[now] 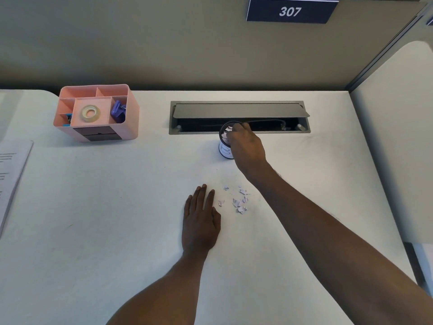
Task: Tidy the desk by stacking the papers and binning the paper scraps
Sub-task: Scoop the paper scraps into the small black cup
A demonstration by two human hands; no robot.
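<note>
White desk [93,219], paper scraps [237,200] just right of flat left hand [201,221], right hand [246,146] over bin [225,151] (grip unclear).

Right hand [246,146] over small bin [224,151], left hand [200,224] flat beside paper scraps [242,209]

A white desk [93,231] seen from above. At its back left stands a pink organiser [132,123]. At the back centre a grey cable hatch [239,110] is set into the top, its lid propped open. Just in front of the hatch stands a small round bin [225,152]. Printed papers [11,174] lie at the left edge. Torn paper scraps [239,200] lie scattered near the middle, and a left hand [200,224] rests flat just beside them.
</note>
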